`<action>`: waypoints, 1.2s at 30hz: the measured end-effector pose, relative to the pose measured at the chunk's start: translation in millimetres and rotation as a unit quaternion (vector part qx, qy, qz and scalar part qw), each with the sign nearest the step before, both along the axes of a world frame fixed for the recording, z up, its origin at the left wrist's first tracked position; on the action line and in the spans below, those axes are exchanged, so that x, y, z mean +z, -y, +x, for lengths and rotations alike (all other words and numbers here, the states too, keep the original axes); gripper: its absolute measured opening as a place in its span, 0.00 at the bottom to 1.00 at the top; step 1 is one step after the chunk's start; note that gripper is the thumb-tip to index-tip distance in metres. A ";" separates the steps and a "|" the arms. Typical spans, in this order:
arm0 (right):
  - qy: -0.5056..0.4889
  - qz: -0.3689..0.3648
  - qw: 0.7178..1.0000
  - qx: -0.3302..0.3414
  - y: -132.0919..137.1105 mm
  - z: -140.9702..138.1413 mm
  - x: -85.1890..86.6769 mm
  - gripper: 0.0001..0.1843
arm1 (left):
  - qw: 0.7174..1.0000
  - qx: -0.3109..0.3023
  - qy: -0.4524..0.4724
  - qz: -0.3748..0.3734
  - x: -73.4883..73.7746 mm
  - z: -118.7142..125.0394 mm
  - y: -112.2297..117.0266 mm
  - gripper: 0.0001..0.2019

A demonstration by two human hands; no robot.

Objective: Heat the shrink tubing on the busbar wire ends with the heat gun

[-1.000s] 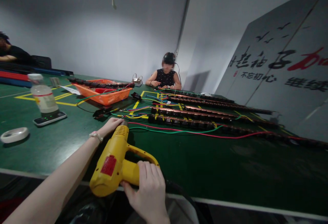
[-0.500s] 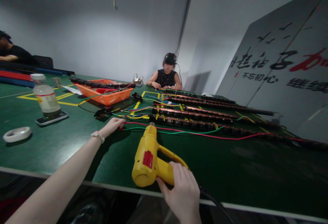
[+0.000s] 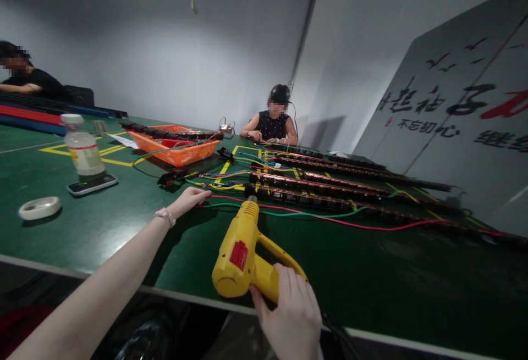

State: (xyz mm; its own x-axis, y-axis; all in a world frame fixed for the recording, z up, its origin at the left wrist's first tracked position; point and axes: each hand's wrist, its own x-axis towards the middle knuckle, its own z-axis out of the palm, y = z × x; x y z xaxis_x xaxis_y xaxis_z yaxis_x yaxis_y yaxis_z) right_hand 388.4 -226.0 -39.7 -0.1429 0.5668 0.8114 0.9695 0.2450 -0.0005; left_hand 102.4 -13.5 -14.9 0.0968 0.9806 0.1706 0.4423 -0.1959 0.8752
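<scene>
My right hand (image 3: 289, 305) is wrapped round the handle of a yellow heat gun (image 3: 237, 253) with a red label. Its metal nozzle points away from me, toward the wires and the nearest bar. With fingers pinched, my left hand (image 3: 190, 200) holds the end of a red wire (image 3: 284, 208) low over the table; the tip is partly hidden by the fingers. Beside it a green wire (image 3: 305, 215) runs to the right. Just beyond lie long black bars with copper-coloured strips (image 3: 305, 198), with several coloured wires (image 3: 223, 174) coming from their left ends.
An orange basket (image 3: 181, 156) stands at the back left, a bar lying across it. To the left are a bottle (image 3: 84, 154), a phone (image 3: 93, 185) and a white oval object (image 3: 40, 209). A person (image 3: 274, 121) sits across the green table (image 3: 371, 283); another person (image 3: 28, 82) is far left.
The whole scene has shifted slightly to the right as my head view turned. Both hands keep their hold, and the heat gun's nozzle stays near the wires.
</scene>
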 end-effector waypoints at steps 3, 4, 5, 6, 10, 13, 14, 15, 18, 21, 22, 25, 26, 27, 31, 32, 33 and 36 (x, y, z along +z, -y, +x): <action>-0.008 -0.004 1.000 0.013 -0.7 -16.6 -0.7 0.28 | 1.000 0.001 0.001 0.001 -0.2 -0.1 -0.3 0.28; -0.011 -0.004 1.000 0.018 -0.9 -22.3 -0.8 0.27 | 1.000 0.001 0.000 0.003 -0.8 -0.5 -0.9 0.28; -0.015 -0.004 1.000 0.023 -1.0 -28.0 -1.0 0.27 | 1.000 0.000 -0.001 0.005 -1.6 -0.9 -1.7 0.27; -0.019 -0.003 0.999 0.027 -1.1 -33.7 -1.2 0.27 | 1.000 -0.001 -0.004 0.008 -2.5 -1.5 -2.5 0.27; -0.028 -0.015 0.999 0.042 -2.6 -54.1 -1.1 0.27 | 1.000 0.001 -0.010 0.013 -5.3 -3.3 -5.7 0.27; -0.032 -0.023 0.997 0.067 -4.8 -65.2 0.5 0.27 | 1.000 0.003 0.008 -0.009 -6.7 -4.1 -7.4 0.26; -0.036 -0.023 0.996 0.075 -5.5 -67.8 1.2 0.28 | 1.000 0.000 0.014 -0.022 -7.2 -4.5 -7.8 0.26; -0.041 -0.022 0.996 0.080 -6.1 -69.8 2.0 0.28 | 0.999 -0.004 0.018 -0.034 -7.6 -5.0 -8.1 0.26; -0.048 -0.019 0.995 0.084 -7.1 -72.7 3.7 0.29 | 0.998 -0.015 0.023 -0.047 -8.2 -6.3 -7.8 0.27; -0.052 -0.018 0.995 0.084 -7.5 -71.8 4.0 0.30 | 0.998 -0.013 0.030 -0.053 -6.8 -6.4 -5.5 0.28; -0.054 -0.019 0.995 0.087 -7.7 -70.6 4.0 0.30 | 0.998 -0.013 0.032 -0.057 -6.1 -6.1 -4.6 0.28; -0.060 -0.034 0.992 0.103 -8.7 -63.4 4.6 0.29 | 0.998 -0.008 0.035 -0.045 -4.3 -5.2 -2.7 0.27; -0.060 -0.039 0.991 0.109 -9.1 -59.8 4.9 0.29 | 0.999 -0.004 0.033 -0.033 -4.1 -5.1 -2.6 0.27; -0.060 -0.044 0.991 0.113 -9.5 -55.6 5.3 0.28 | 0.999 -0.001 0.028 -0.019 -4.1 -5.2 -2.8 0.27; -0.055 -0.041 0.992 0.104 -10.5 -35.7 6.7 0.27 | 1.000 0.006 -0.004 0.003 -5.7 -7.4 -5.1 0.27; -0.050 -0.039 0.993 0.098 -10.5 -30.3 6.8 0.27 | 1.000 0.006 -0.010 0.002 -6.3 -8.1 -5.8 0.27; -0.045 -0.037 0.994 0.092 -10.3 -24.8 6.7 0.27 | 1.000 0.006 -0.015 0.001 -6.8 -8.7 -6.4 0.27; -0.031 -0.032 0.997 0.068 -9.5 -8.2 5.3 0.26 | 1.000 0.005 -0.020 0.003 -7.4 -9.8 -7.7 0.27</action>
